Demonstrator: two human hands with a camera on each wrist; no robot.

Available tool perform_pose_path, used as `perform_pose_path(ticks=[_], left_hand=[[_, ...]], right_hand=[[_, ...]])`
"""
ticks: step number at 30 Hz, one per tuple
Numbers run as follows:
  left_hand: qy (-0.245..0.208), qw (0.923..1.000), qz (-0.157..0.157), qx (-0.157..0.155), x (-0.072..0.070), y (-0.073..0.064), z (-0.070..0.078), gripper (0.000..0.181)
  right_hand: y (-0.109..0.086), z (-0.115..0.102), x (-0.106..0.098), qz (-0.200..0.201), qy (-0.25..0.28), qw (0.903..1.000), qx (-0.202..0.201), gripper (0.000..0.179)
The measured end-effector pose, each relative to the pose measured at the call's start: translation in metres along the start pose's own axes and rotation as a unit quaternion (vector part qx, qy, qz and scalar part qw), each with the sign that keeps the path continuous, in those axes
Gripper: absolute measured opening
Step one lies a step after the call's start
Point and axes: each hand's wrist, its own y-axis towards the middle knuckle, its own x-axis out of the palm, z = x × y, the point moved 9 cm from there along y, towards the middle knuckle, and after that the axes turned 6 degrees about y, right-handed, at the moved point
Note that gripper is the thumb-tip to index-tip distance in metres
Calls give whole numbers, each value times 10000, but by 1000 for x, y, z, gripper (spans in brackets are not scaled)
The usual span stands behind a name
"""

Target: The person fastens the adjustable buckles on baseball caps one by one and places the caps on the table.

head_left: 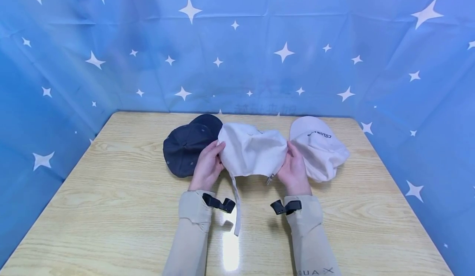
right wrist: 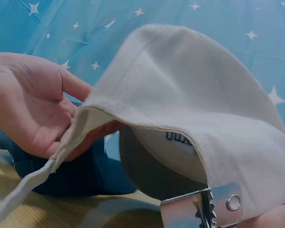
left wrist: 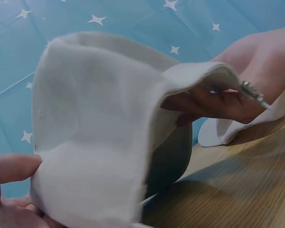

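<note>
Both hands hold a white baseball cap (head_left: pixel 252 150) above the table, its back opening toward me. The left hand (head_left: pixel 208 164) grips its left side, thumb on the outside. On the cap's right side, the right hand (head_left: pixel 294 168) has its grip. A loose strap (head_left: pixel 236 210) hangs from the left of the opening. The metal buckle (right wrist: pixel 199 209) sits at the right end of the opening, undone from the strap. Dark lettering on the cap's front shows through the opening in the right wrist view. The fingers under the cap are partly hidden.
A dark navy cap (head_left: pixel 185 148) lies on the wooden table (head_left: pixel 111 210) left of the held cap. To the right lies a pale cap (head_left: pixel 319 148) with dark letters on it. A blue star-patterned cloth (head_left: pixel 237 41) stands behind the table and at its sides.
</note>
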Motion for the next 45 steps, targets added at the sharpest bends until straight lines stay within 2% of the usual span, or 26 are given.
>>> perform_pose_path(ticks=[7,10,13,17,21,24,28,31,35,37,39,42,45], left_hand=[[-394,9985,-292,236,11,2,3,54],[-516,9969,-432,405,16,2,6,55],[-949,9920,-547,628,20,2,10,54],[-1622,9808,-699,827,24,1,16,50],[-1903,9754,-780,799,26,0,19,46],[-1998,9737,-785,763,25,0,20,46],[-2074,9732,-676,727,23,0,19,48],[-2054,9741,-671,659,22,1,17,53],[-2023,9741,-828,580,25,1,16,63],[-2091,9724,-888,529,27,0,17,67],[-2194,9704,-914,420,28,-1,16,70],[-2360,9673,-931,88,29,-2,13,71],[-2445,9642,-956,-375,33,-4,7,70]], right_hand=[[1,-4,1,20,96,9998,-147,63],[0,-3,2,-16,313,9994,-127,64],[1,-2,7,-212,345,9992,-69,64],[1,-3,16,-730,-5,9973,-2,57],[-1,-2,22,-1105,-667,9915,153,49],[-5,-2,21,-1080,-1750,9784,217,44],[-11,-2,20,-1085,-3157,9422,296,32],[-15,0,22,-1233,-3649,9217,463,24],[-17,5,23,-1364,-3987,9048,613,20],[-17,7,24,-1417,-4086,8995,621,19],[-17,10,25,-1468,-4094,8983,624,17],[-16,13,27,-1496,-4001,9023,575,15],[-16,13,28,-1493,-3830,9103,485,13]])
